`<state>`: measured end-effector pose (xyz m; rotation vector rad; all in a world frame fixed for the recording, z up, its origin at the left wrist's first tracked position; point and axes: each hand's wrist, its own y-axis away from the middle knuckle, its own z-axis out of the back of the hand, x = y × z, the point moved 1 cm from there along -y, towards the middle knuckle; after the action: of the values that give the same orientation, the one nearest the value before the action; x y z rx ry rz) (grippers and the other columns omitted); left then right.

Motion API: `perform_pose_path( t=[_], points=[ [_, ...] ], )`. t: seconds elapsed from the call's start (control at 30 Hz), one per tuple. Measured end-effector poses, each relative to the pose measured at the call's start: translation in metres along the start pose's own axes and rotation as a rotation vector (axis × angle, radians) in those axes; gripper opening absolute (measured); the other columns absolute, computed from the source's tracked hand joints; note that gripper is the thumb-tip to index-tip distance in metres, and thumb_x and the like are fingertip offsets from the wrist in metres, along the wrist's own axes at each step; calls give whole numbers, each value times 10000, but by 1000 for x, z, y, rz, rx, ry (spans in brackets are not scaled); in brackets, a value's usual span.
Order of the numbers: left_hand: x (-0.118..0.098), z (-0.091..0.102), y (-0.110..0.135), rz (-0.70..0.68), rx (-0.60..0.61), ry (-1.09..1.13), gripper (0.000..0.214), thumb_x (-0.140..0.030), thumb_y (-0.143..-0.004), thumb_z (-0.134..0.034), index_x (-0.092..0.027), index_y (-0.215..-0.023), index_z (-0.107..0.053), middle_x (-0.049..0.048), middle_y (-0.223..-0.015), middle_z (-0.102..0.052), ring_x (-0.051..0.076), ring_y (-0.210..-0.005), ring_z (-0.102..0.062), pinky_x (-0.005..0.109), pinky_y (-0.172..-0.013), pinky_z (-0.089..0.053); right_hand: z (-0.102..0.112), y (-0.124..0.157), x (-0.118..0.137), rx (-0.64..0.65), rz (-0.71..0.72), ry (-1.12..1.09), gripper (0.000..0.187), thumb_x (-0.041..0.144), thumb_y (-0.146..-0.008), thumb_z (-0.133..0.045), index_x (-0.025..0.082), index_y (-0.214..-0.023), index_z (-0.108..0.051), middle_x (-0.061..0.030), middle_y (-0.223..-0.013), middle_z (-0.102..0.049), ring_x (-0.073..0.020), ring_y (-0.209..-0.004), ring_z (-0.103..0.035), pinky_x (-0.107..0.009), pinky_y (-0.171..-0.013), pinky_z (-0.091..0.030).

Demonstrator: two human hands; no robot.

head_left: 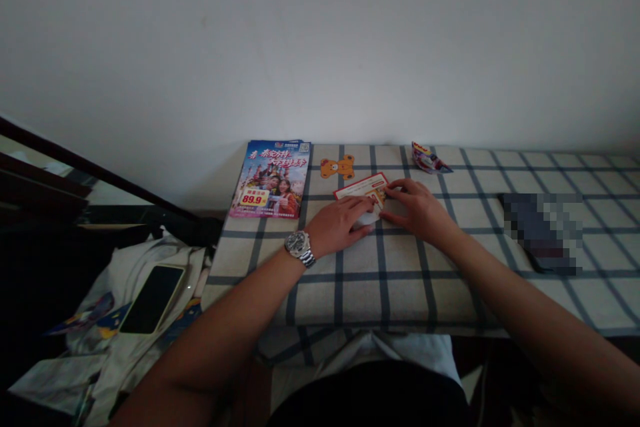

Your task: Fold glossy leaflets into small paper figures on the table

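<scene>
Has the bear (338, 167) just beyond the grip, flyers (270, 180) to its left, a wrapper (429, 159) beyond it to the right, and a phone (537, 230) well off to the right. Keeps the card (356, 188) right at the grip, above the checked cloth (320, 293). Lays the left hand (340, 223) over its near side, fingers bent; grasps its right end with right hand (415, 210), thumb nearer than forefinger. Cannot tell whether pinching with the left.
</scene>
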<state>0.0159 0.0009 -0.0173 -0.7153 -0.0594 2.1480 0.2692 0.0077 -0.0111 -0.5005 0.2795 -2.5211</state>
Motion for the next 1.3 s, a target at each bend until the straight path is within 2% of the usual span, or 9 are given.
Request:
perform_pose_path(
  t=[0.07, 0.23, 0.33, 0.67, 0.93, 1.07, 1.3],
  points=[
    [0, 0, 0, 1, 7, -4, 347, -351, -1010, -655, -200, -1313, -576, 127, -1483, -613, 279, -1395, -577, 482, -1176, -500, 1, 0, 2, 6, 10, 13, 531, 460, -901, -760, 235, -1378, -693, -154, -1345, -645, -369, -1189, -643, -545, -1044, -544],
    [-1, 1, 0, 1, 4, -7, 328, -343, -1012, -650, -196, -1298, -585, 124, -1475, -618, 278, -1394, -577, 481, -1168, -507, -1, 0, 6, -28, -19, 41, 457, 434, -948, -710, 213, -1348, -708, -151, -1313, -668, -353, -1133, -656, -542, -1041, -544],
    [-1, 1, -1, 2, 3, -4, 327, -328, -1011, -656, -191, -1299, -582, 126, -1472, -624, 275, -1393, -581, 484, -1175, -503, -3, -1, 5, -39, -30, 43, 472, 439, -925, -745, 206, -1334, -712, -150, -1304, -670, -354, -1134, -656, -538, -1037, -550],
    [1, 0, -1, -2, 10, 5, 318, -308, -996, -670, -203, -1287, -598, 122, -1512, -600, 266, -1427, -557, 478, -1194, -488, 3, 0, 0, 30, 22, 10, 580, 468, -870, -799, 214, -1380, -686, -169, -1352, -638, -376, -1213, -646, -556, -1077, -540],
    [2, 0, 0, -4, -5, 13, 378, -307, -995, -665, -196, -1345, -574, 119, -1498, -611, 276, -1398, -578, 480, -1177, -502, -3, -1, 1, -68, -100, -108, 451, 436, -898, -771, 235, -1300, -737, -130, -1294, -693, -341, -1190, -678, -546, -1089, -543],
    [2, 0, 0, 9, -2, 14, 404, -312, -991, -672, -194, -1362, -565, 126, -1503, -605, 271, -1388, -583, 478, -1176, -503, -5, 0, 5, -72, -123, -57, 494, 424, -872, -805, 222, -1316, -724, -135, -1295, -694, -359, -1179, -669, -553, -1064, -553],
    [0, 1, 0, 19, -3, 9, 344, -338, -987, -676, -205, -1296, -602, 113, -1490, -614, 271, -1376, -591, 470, -1156, -519, -3, 1, 2, -9, -45, 22, 607, 456, -847, -823, 235, -1394, -679, -146, -1354, -659, -382, -1193, -655, -556, -1037, -557]
  ],
)
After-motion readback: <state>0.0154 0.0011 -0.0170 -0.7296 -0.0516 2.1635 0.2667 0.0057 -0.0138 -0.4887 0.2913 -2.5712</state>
